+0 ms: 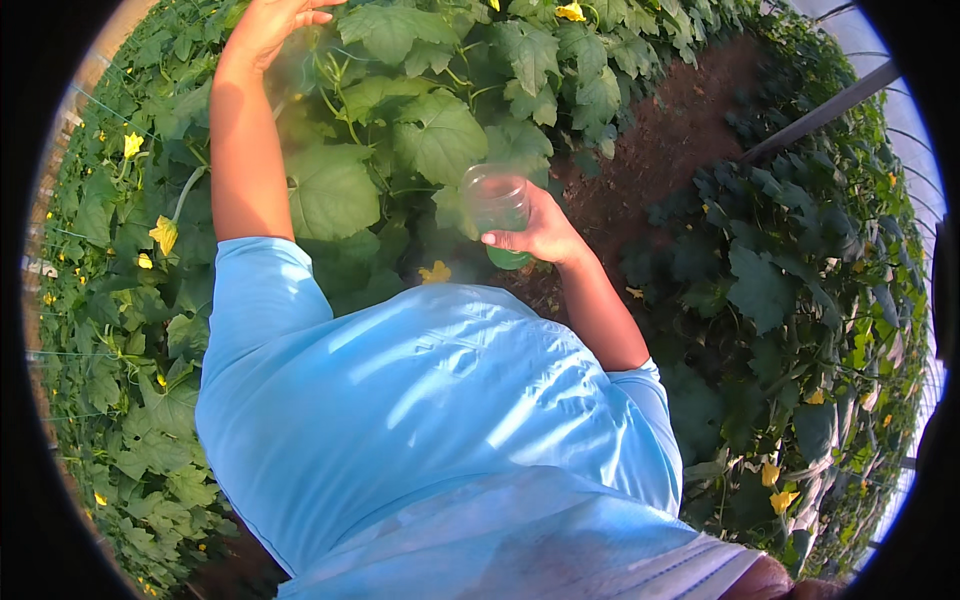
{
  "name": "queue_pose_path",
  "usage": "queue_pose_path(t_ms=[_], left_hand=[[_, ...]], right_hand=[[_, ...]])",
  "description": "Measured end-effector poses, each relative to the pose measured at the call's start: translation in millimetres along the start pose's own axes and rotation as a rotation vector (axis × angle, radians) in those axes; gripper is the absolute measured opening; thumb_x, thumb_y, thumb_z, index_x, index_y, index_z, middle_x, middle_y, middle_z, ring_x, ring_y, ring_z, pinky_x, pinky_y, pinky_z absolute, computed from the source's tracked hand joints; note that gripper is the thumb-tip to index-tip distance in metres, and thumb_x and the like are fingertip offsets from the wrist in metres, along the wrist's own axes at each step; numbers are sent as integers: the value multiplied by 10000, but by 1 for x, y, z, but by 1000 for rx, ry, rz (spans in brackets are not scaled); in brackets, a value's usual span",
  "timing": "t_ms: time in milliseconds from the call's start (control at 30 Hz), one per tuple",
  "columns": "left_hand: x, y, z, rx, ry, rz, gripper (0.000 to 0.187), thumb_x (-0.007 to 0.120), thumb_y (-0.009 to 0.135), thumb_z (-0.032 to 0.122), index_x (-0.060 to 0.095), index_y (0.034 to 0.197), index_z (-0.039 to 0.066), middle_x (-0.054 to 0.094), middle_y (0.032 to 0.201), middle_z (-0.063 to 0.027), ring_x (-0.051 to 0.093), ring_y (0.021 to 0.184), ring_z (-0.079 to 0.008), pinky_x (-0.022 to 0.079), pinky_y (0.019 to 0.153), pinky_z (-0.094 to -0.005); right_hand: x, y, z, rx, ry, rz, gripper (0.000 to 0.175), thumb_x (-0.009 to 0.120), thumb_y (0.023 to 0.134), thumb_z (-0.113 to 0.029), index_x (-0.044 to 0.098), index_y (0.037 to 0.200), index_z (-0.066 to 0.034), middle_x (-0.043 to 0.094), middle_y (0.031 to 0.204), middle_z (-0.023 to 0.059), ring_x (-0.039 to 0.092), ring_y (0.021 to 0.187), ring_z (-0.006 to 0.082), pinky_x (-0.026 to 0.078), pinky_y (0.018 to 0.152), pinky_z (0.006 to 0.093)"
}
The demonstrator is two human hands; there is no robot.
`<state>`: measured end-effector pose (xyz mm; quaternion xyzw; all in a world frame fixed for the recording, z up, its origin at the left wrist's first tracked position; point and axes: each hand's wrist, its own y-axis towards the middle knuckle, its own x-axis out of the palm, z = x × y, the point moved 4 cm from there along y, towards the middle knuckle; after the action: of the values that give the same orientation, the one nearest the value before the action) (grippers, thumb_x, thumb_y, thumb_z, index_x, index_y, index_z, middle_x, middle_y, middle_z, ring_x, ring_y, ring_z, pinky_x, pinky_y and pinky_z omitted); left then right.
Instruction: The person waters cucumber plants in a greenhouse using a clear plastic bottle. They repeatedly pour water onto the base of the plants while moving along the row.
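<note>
My left hand [271, 28] is raised at the top edge, among the leaves of a tall trellised vine [439, 135]; part of it is cut off by the frame, so whether it holds anything is not visible. My right hand [546, 229] grips a clear plastic jar [501, 206] in front of my chest. The jar has an open top and something green in its lower part. Its thumb lies across the near side, and the fingers are hidden behind it. A yellow flower [435, 272] shows just below and left of the jar.
Leafy vines with yellow flowers [165, 234] stand close on the left, along thin green strings. Bare brown soil [660, 135] runs between them and a darker row of vines [761, 289] on the right. A slanting grey post [825, 112] rises at the upper right.
</note>
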<state>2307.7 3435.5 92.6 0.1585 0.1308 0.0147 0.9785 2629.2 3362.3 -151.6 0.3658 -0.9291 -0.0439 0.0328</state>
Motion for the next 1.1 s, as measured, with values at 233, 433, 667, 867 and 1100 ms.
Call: queue_pose_path(t_ms=[233,433,667,867,1100], left_hand=[[-2,-56,-29,374,-286,157,721,541,934,182,129,1516,82,260,1512,-226,617,1041,-272,534,787,-325],[-13,-78,-45,451,-318,391,788,555,931,219,50,1518,75,186,1530,-249,602,1069,-299,528,789,-333],[-20,-66,-48,508,-368,401,807,559,926,209,25,1520,95,213,1516,-268,632,961,-263,526,677,-309],[-2,-61,-44,562,-293,520,563,507,949,174,287,1451,43,474,1352,-241,602,900,-236,478,661,-314],[3,-76,-215,240,46,628,496,580,885,108,434,1344,-8,514,1332,-169,523,1193,-297,435,987,-395]], right_hand=[[15,139,-35,-131,-10,-230,731,806,678,-89,489,1336,-80,501,1331,67,449,1234,196,348,1058,349],[28,214,-62,-165,296,-336,709,754,715,-56,453,1357,-50,523,1268,110,564,1123,305,444,971,415],[-9,229,-149,-241,314,-351,639,725,707,-68,496,1303,-33,578,1194,65,556,1084,197,458,915,352],[-41,240,-160,-188,178,-380,608,729,703,-86,528,1273,-24,605,1168,52,564,1057,178,454,882,312],[-77,240,-130,-195,170,-464,713,724,727,-102,432,1366,18,541,1259,133,610,1049,331,459,956,442]])
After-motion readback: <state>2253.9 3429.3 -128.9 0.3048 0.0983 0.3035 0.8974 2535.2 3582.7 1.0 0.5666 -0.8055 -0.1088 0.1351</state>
